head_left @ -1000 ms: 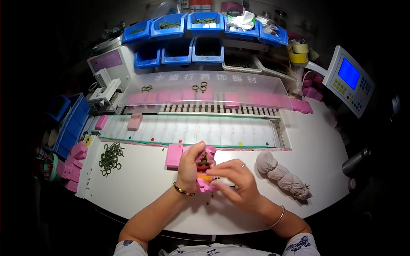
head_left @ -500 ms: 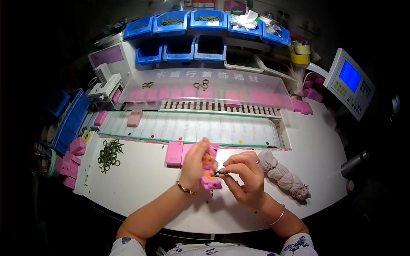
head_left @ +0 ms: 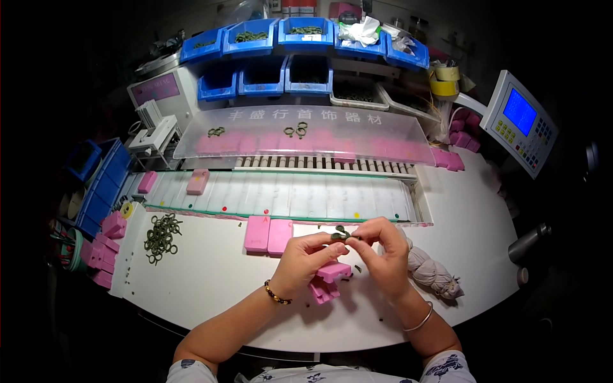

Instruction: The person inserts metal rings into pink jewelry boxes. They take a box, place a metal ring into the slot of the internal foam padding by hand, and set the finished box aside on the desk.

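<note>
Between the fingertips of both my hands is a dark green wax ring (head_left: 341, 235), above the white table. My left hand (head_left: 302, 263) pinches it from the left with thumb and forefinger. From the other side, my right hand (head_left: 384, 254) has its thumb and fingers closed on it. Under my left hand's fingers a pink rubber mould (head_left: 333, 273) hangs or lies spread apart; whether the lower fingers still grip it is hidden. Small dark green scraps (head_left: 357, 269) are beside the mould. Two closed pink mould blocks (head_left: 257, 234) stand just beyond my left hand.
A pile of green wax rings (head_left: 162, 237) lies at left. Beside my right hand is a twisted grey cloth (head_left: 433, 273). Behind are a white slotted track (head_left: 306, 195), a clear cover (head_left: 255, 135), and blue bins (head_left: 250, 38). A control panel (head_left: 520, 121) stands at right.
My left hand has let the bent-open mould drop lower and now pinches the green wax ring. Both hands have come together, with the ring raised away from the mould.
</note>
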